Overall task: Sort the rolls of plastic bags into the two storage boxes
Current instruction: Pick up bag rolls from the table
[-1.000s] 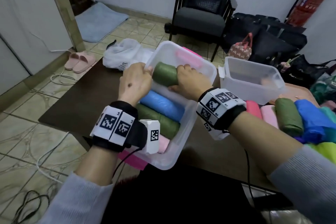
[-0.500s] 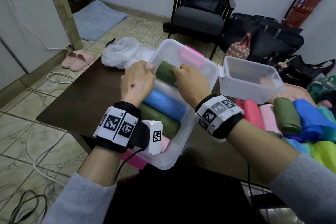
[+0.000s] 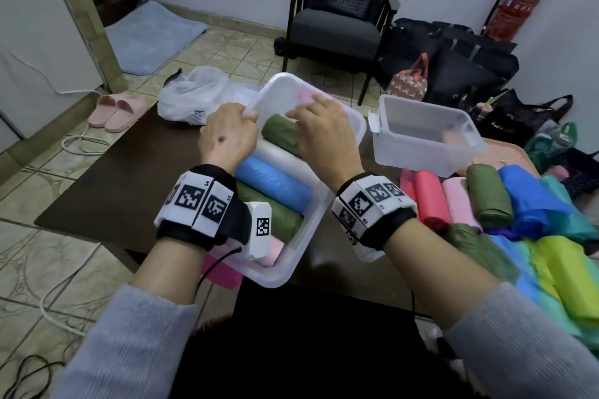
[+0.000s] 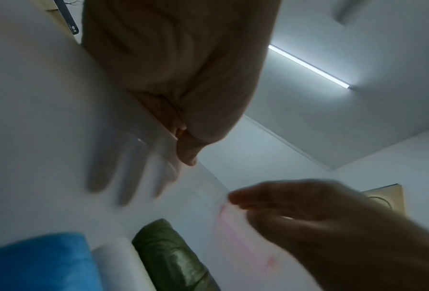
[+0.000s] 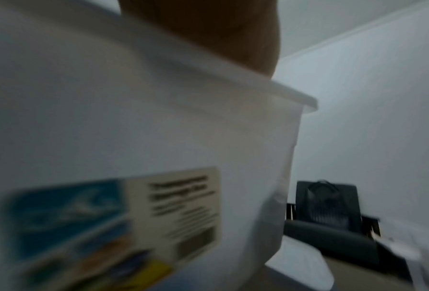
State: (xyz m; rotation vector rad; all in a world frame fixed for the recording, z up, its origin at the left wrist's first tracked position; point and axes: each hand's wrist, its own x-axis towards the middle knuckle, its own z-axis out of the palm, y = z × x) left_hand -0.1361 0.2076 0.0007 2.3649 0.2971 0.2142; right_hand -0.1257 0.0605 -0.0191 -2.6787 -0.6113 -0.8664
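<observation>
Left hand (image 3: 227,136) fingers curled, right hand (image 3: 321,133) fingers relaxed.

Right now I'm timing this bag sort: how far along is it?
Roughly half done. The near storage box holds a row of rolls: olive, clear, blue, olive, pink. The left hand grips its far rim; the right hand hovers open over the olive roll. Left: the far storage box looks nearly empty, and the pile of loose rolls is unsorted.

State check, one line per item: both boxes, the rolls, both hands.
near storage box: open, holds a row of rolls
far storage box: open, no rolls visible inside
green roll: lying at the row's far end
loose rolls: piled on the table
left hand: grips the near box's rim
right hand: fingers extended over the green roll
</observation>
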